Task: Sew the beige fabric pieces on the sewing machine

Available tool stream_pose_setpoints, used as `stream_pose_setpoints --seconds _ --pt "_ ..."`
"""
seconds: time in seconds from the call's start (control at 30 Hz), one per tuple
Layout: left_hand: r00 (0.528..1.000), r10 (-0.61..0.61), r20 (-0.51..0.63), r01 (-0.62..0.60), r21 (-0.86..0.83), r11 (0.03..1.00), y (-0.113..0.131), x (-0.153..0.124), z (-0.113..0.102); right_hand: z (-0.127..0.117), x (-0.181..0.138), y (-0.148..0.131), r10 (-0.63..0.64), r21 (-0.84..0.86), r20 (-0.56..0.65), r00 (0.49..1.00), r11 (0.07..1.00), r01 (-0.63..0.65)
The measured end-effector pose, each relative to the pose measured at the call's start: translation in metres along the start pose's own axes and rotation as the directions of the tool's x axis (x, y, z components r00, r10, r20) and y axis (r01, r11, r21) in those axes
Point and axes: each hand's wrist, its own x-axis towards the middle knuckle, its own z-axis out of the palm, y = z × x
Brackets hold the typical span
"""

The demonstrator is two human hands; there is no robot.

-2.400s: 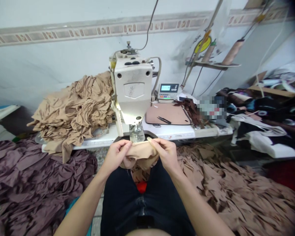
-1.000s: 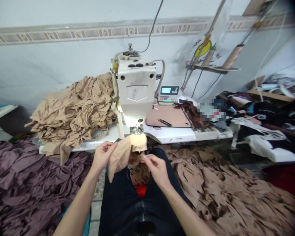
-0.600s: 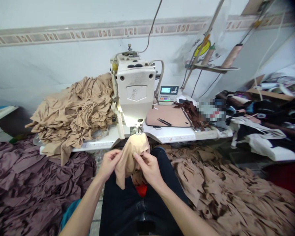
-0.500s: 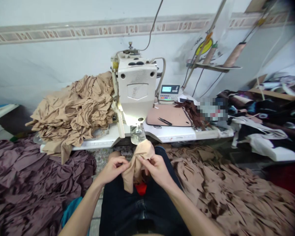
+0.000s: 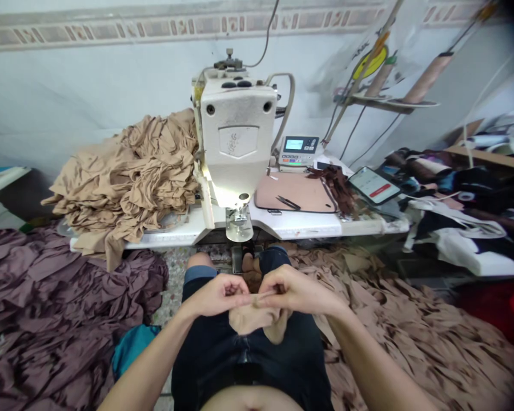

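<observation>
A small piece of beige fabric (image 5: 255,318) hangs over my lap, its top edge pinched in both hands. My left hand (image 5: 223,294) is closed on the edge from the left, thumb and fingertips together. From the right, my right hand (image 5: 289,290) grips the same edge, its fingertips almost meeting the left ones. The cloth droops in folds below the fingers. Just ahead stands a white sewing machine (image 5: 239,171), its lit needle area and metal free arm (image 5: 239,229) holding no cloth.
Beige fabric (image 5: 132,177) is heaped left of the machine. Purple cloth (image 5: 60,308) lies at lower left, tan cloth (image 5: 411,319) at lower right. A pink mat (image 5: 297,192) with tweezers (image 5: 288,202), a control panel (image 5: 298,151) and a phone (image 5: 374,185) are on the right.
Both hands have drawn the beige fabric back toward my body and lower over my lap. The piece now hangs below the fingertips, which have come closer together. The view has shifted slightly.
</observation>
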Motion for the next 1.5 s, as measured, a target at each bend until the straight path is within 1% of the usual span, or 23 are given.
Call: stream_pose_setpoints --seconds 0.07,0.17,0.27,0.33,0.37,0.43,0.5,0.57,0.6,0.67,0.73,0.8,0.9,1.0,1.2,1.27,1.37,1.5 --pt "0.993 -0.001 -0.115 0.003 0.020 1.000 -0.003 -0.005 -0.006 0.001 -0.002 0.006 0.043 0.026 -0.122 0.992 0.999 -0.040" --pt "0.957 0.033 -0.288 -0.025 0.030 0.999 -0.002 -0.010 -0.016 0.010 0.002 0.013 0.087 0.107 -0.314 0.945 0.993 -0.056" --pt "0.926 0.112 -0.360 -0.095 0.064 0.993 0.004 -0.012 -0.023 0.020 0.010 0.013 0.151 0.225 -0.421 0.894 0.973 -0.059" --pt "0.909 0.193 -0.369 -0.134 0.179 0.975 0.009 -0.011 -0.027 0.023 0.015 0.007 0.159 0.241 -0.467 0.870 0.969 -0.048" --pt "0.895 0.243 -0.374 -0.152 0.255 0.955 0.011 -0.011 -0.029 0.024 0.016 0.003 0.138 0.213 -0.498 0.856 0.976 -0.034" --pt "0.859 0.346 -0.377 -0.188 0.398 0.898 0.016 -0.010 -0.033 0.024 0.018 -0.006 0.054 0.095 -0.568 0.821 0.995 0.001" --pt "0.827 0.416 -0.378 -0.212 0.477 0.853 0.021 -0.008 -0.034 0.023 0.019 -0.012 -0.047 -0.038 -0.625 0.779 0.999 0.030" --pt "0.807 0.436 -0.399 -0.215 0.489 0.846 0.027 -0.004 -0.035 0.020 0.023 -0.015 -0.111 -0.108 -0.672 0.733 0.993 0.052" --pt "0.799 0.429 -0.422 -0.210 0.472 0.856 0.030 -0.001 -0.034 0.019 0.025 -0.015 -0.120 -0.112 -0.695 0.709 0.992 0.058" --pt "0.783 0.390 -0.485 -0.202 0.394 0.897 0.035 0.005 -0.033 0.014 0.032 -0.013 -0.087 -0.061 -0.735 0.673 0.996 0.061" --pt "0.770 0.322 -0.551 -0.189 0.285 0.940 0.038 0.012 -0.033 0.009 0.041 -0.008 -0.002 0.054 -0.753 0.658 0.996 0.065" --pt "0.755 0.254 -0.604 -0.163 0.202 0.966 0.039 0.019 -0.034 0.003 0.049 -0.002 0.087 0.188 -0.744 0.662 0.979 0.083" --pt "0.710 0.198 -0.676 -0.130 0.151 0.980 0.043 0.025 -0.036 -0.003 0.059 0.007 0.161 0.319 -0.731 0.663 0.940 0.123" --pt "0.667 0.180 -0.723 -0.147 0.109 0.983 0.050 0.030 -0.039 -0.006 0.064 0.014 0.178 0.353 -0.747 0.640 0.923 0.155" --pt "0.633 0.197 -0.749 -0.220 0.070 0.973 0.059 0.047 -0.043 -0.012 0.073 0.017 0.184 0.350 -0.797 0.575 0.917 0.192" --pt "0.633 0.190 -0.751 -0.217 0.063 0.974 0.057 0.053 -0.046 -0.015 0.075 0.018 0.185 0.345 -0.809 0.558 0.918 0.197" --pt "0.649 0.187 -0.738 -0.221 0.053 0.974 0.054 0.061 -0.050 -0.020 0.077 0.018 0.176 0.334 -0.824 0.539 0.919 0.211" --pt "0.666 0.194 -0.721 -0.248 0.031 0.968 0.052 0.067 -0.055 -0.025 0.079 0.020 0.190 0.351 -0.825 0.531 0.910 0.220"
